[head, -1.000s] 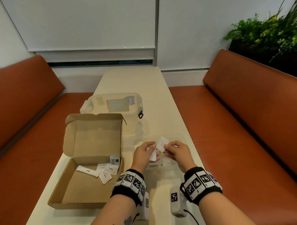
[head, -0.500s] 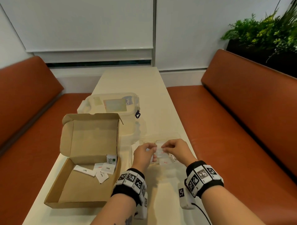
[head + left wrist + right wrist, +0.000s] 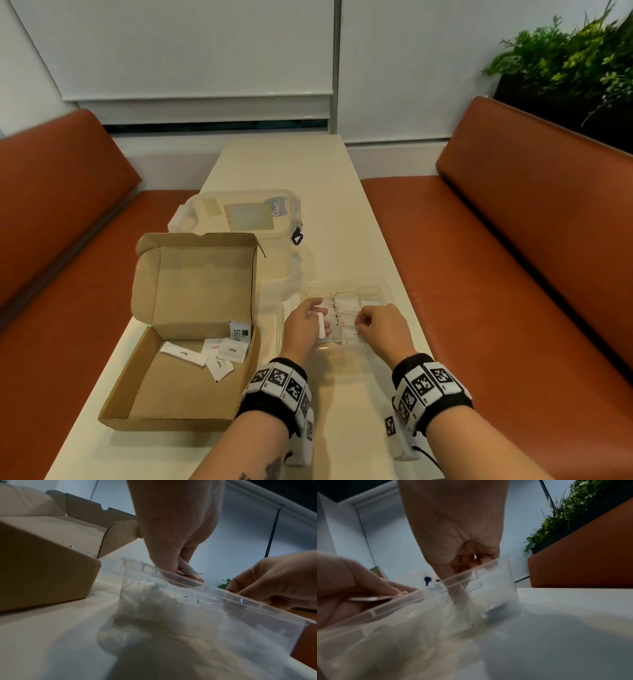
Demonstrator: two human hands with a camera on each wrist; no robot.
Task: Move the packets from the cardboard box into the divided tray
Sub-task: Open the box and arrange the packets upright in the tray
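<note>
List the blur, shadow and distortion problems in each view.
Head view: sharp, wide-angle bending of the benches, divided tray nearly invisible against the table. Left wrist view: near tray wall smeared, dark shadow below, left hand backlit. Right wrist view: tray motion-blurred, right hand dim.

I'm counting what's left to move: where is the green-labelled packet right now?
In the head view, the green-labelled packet stands upright inside the cardboard box, in its far right corner, just behind the flat white packets.
</note>
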